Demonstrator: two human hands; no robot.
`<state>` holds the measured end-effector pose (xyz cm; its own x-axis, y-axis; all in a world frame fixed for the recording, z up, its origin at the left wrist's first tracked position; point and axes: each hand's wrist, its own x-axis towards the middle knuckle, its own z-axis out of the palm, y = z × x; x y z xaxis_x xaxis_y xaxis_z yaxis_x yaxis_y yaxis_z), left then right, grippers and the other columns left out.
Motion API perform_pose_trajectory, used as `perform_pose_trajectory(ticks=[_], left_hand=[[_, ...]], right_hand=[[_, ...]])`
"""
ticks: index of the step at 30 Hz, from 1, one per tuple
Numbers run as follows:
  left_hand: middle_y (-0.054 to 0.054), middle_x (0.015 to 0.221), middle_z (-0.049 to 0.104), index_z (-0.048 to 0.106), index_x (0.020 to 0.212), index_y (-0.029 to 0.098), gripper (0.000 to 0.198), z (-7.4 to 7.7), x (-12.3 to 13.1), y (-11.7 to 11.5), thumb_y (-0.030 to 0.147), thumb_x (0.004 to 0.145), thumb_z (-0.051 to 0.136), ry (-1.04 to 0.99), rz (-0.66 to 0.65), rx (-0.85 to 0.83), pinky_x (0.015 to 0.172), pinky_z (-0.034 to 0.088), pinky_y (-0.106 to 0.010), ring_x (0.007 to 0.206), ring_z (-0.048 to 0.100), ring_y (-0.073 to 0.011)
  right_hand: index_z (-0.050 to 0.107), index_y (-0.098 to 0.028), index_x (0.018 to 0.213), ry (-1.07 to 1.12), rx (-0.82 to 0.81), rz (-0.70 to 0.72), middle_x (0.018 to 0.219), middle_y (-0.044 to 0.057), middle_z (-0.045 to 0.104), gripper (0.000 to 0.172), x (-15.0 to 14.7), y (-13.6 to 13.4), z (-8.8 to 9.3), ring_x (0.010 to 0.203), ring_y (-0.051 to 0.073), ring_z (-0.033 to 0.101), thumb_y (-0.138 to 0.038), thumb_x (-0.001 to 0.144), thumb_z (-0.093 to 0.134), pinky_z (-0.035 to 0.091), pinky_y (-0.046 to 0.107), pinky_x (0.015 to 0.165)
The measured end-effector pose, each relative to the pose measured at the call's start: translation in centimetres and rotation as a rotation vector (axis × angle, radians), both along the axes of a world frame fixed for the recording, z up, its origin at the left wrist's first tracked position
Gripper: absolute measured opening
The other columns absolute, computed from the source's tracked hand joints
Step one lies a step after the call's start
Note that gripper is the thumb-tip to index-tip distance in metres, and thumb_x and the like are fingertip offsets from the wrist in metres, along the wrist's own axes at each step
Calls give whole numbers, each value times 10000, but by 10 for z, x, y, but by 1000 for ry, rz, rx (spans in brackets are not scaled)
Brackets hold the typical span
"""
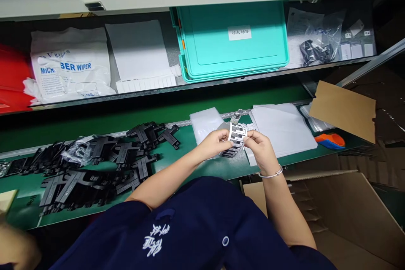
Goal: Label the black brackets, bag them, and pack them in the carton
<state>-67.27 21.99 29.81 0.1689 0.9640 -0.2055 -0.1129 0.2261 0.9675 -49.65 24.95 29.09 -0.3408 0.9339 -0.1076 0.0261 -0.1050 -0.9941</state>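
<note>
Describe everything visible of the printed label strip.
The label strip looks like white paper or film, printed with dark rectangular labels whose details are too small to read. It curves above the green bench, pinched along one side by the left grip and the other by the right grip.

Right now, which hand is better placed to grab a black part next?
Probably the left hand: it's nearer the black parts. The right hand is by the white paper; both hold labels.
</note>
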Motion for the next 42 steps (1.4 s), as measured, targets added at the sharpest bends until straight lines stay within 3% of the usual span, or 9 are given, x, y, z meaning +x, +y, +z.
perform_pose_trajectory(ticks=[5,9,14,18,23,29,36,42], left_hand=[[10,709,614,583,735,146,76,2,4,1,157,660,594,-23,86,1,634,418,-221,657,555,-118],[23,683,596,566,728,150,89,2,1,5,205,678,615,-72,149,16,619,412,-213,628,540,-105],[-2,747,622,584,785,151,163,-1,-1,2,286,719,645,-63,75,22,672,433,-243,693,580,-135],[-26,815,657,616,840,142,188,-1,1,-3,194,662,649,-13,-5,0,731,459,-274,785,619,-176],[-4,738,639,583,755,150,96,1,3,-2,176,664,593,-21,86,-5,637,434,-229,671,582,-130],[10,713,609,553,718,154,125,1,0,1,238,672,634,-75,149,29,619,402,-212,640,536,-106],[-35,807,663,626,831,137,198,0,1,-5,202,645,639,-29,-49,-6,683,453,-261,750,607,-171],[-15,760,639,598,779,145,141,-1,-1,-1,211,658,625,-24,85,-8,651,438,-237,698,589,-143]], right_hand=[[614,-192,728,33,-21,33,734,6,595,211,2,-1,-2,730,160,546,-385,814,619,446,304,712],[640,-189,740,-51,17,71,738,1,602,174,0,-5,-1,705,146,534,-357,782,650,422,284,679],[624,-193,713,-39,25,-3,678,-18,578,138,-1,-5,0,644,128,508,-319,761,655,399,261,616],[631,-198,735,18,12,-38,715,-11,606,134,0,-2,0,680,137,540,-323,772,661,432,271,660],[628,-194,728,14,-3,21,734,8,617,208,2,-4,0,732,160,564,-384,813,623,462,304,721],[599,-193,701,-115,56,97,665,-19,559,151,0,-9,1,606,122,478,-327,751,649,394,262,590],[607,-194,722,-40,27,-9,702,-15,585,145,2,-5,-1,673,136,526,-324,778,635,421,266,644],[628,-197,748,-29,7,86,734,2,612,202,3,-8,-2,722,158,554,-383,822,609,447,293,699]])
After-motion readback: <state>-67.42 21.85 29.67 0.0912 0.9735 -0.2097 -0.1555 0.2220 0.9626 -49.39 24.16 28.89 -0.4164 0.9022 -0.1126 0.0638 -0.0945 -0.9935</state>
